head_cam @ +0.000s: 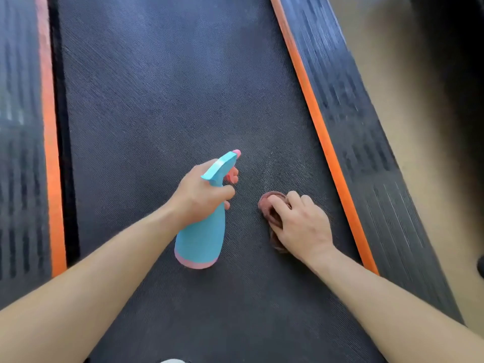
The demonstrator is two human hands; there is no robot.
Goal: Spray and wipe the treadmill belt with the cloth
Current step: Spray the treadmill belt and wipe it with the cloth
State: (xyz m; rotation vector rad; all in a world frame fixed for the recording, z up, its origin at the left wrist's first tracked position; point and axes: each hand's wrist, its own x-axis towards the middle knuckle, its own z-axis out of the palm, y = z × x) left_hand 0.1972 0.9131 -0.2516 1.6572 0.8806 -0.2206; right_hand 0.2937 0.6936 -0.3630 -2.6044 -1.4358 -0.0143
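At lower centre the left hand grips the turquoise plastic spray bottle and the right hand, fingers curled, presses the bunched brown cloth on the dark textured treadmill belt; most of the belt above, I judge, is not yet wiped.

cloth — mostly under right hand, rails blurred

One spray bottle, one cloth at its three o'clock, one belt, two orange stripes, two hands: left hand, right hand.
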